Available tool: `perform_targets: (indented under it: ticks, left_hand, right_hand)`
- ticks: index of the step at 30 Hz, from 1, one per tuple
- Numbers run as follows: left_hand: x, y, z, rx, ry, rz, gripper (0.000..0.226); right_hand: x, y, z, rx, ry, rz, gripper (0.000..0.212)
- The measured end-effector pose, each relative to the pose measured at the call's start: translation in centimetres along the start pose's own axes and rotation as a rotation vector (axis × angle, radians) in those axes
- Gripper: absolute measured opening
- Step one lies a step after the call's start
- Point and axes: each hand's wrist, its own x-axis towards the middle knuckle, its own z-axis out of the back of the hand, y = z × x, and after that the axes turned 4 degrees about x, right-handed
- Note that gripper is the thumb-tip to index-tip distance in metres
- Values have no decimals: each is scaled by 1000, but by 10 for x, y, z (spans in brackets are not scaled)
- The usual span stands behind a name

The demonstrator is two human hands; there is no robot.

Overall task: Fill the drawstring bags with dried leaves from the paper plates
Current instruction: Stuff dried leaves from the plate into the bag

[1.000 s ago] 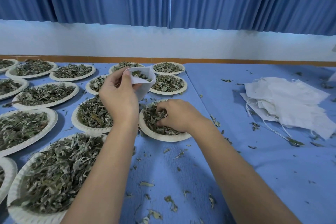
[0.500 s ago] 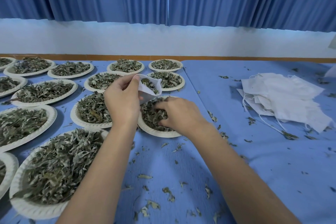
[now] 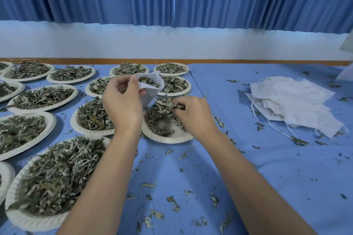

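Observation:
My left hand (image 3: 122,101) pinches the rim of a small white drawstring bag (image 3: 150,89), mouth up, with some dried leaves showing inside. The bag hangs just above a white paper plate (image 3: 166,138) whose near part is bare. My right hand (image 3: 193,115) is curled round a clump of dried leaves (image 3: 166,105), raised a little off that plate and just below the bag's mouth. Several more plates of leaves lie to the left, the nearest one (image 3: 34,219) heaped full.
A stack of flat white drawstring bags (image 3: 292,103) lies on the blue table cloth (image 3: 286,177) to the right. Loose leaf bits are scattered over the cloth around my forearms. A white wall and blue curtain stand behind the table.
My right hand has closed on a clump of leaves and raised it off the plate toward the bag. My left hand has brought the bag lower, nearer the plate.

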Motion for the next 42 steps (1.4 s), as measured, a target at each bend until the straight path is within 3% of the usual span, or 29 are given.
perform_targets:
  ticks: [4, 11, 14, 18, 21, 24, 27, 34, 39, 42]
  left_hand:
    - [0, 1, -1, -59, -9, 8, 12]
    - [0, 4, -4, -100, 1, 121, 17]
    - [2, 5, -3, -74, 1, 134, 18]
    - [1, 7, -2, 55, 27, 72, 22]
    - [-3, 6, -2, 173, 61, 7, 28]
    - [-3, 7, -1, 281, 76, -26, 23]
    - [-3, 8, -2, 405, 88, -114, 16]
    - [2, 9, -12, 353, 59, -27, 13]
    - [3, 9, -19, 292, 39, 51, 10]
    - [4, 12, -22, 369, 53, 10, 14]
  right_hand:
    - [-2, -2, -5, 49, 50, -31, 29]
    - [-8, 3, -11, -198, 280, 69, 33]
    - [-9, 7, -8, -184, 216, 81, 39]
    - [-13, 14, -5, -372, 24, 100, 53]
    - [-15, 20, -13, -422, 95, -12, 58]
    - [-19, 23, -21, -412, 188, -44, 40]
    - [-21, 23, -20, -405, 163, -26, 13]
    - [-18, 16, -13, -239, 81, -69, 22]
    - [-11, 4, -2, 175, -75, -133, 25]
    - [-9, -4, 0, 340, -96, -188, 25]
